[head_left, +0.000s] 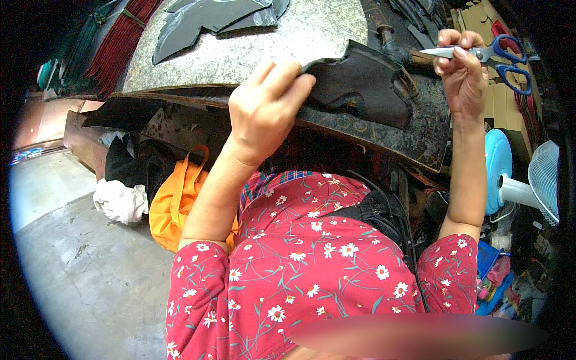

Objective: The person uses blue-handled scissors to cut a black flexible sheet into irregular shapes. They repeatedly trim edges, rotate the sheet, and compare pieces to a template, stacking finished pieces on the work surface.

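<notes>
My left hand [264, 114] is closed, its thumb and fingers pinching the left edge of a black, leather-like cut piece [369, 81]. The piece has a curved, notched outline and hangs over the front of the dark workbench [433, 129]. Raised at the far right, my right hand [465, 78] grips a pair of scissors [482, 54] around the blades. Their tips point left, and the blue handle loops stick out to the right. Several similar black pieces [225, 24] lie stacked on a speckled stone slab [180, 72] beyond my left hand.
A hammer [385, 37] lies on the bench behind the held piece. Bundles of red cords [123, 45] are at the far left. An orange bag [180, 198] and a white crumpled bag [120, 200] sit below the bench. A fan [543, 180] stands at right, near cardboard [507, 114].
</notes>
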Demonstrator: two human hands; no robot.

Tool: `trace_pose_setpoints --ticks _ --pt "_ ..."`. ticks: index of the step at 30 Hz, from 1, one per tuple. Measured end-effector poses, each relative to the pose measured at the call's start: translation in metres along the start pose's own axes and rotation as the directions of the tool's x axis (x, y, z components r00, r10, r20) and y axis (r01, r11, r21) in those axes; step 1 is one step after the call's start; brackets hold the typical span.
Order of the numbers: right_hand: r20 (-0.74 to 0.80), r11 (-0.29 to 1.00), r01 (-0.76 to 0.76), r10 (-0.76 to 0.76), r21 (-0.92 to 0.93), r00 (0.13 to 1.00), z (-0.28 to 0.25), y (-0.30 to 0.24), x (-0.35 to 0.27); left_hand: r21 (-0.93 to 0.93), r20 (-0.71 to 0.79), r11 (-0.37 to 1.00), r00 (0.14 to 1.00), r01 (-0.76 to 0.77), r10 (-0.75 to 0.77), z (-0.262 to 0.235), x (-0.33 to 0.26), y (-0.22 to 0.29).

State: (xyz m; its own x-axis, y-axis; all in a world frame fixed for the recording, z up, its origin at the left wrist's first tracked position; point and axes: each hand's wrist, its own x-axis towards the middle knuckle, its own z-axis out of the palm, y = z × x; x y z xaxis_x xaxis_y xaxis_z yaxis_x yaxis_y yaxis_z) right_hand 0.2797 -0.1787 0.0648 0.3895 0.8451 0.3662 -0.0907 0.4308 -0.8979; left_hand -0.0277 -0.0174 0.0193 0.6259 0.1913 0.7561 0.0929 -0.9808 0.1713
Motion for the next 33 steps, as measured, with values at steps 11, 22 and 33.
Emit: trace_pose_setpoints --ticks 11,22,33 --pt "0.108 0.886 0.052 -0.002 -0.461 0.994 0.116 0.063 0.003 0.104 0.115 0.967 0.963 0.233 -0.244 0.003 0.012 -0.005" --pt "0.295 0.684 0.320 -0.158 -0.655 0.942 0.119 0.055 -0.012 0.046 0.050 0.973 0.973 0.225 -0.227 0.011 0.006 0.000" --pt "0.396 0.595 0.384 -0.117 -0.706 0.911 0.125 0.053 -0.012 0.064 0.048 0.980 0.980 0.190 -0.193 0.013 0.005 0.000"
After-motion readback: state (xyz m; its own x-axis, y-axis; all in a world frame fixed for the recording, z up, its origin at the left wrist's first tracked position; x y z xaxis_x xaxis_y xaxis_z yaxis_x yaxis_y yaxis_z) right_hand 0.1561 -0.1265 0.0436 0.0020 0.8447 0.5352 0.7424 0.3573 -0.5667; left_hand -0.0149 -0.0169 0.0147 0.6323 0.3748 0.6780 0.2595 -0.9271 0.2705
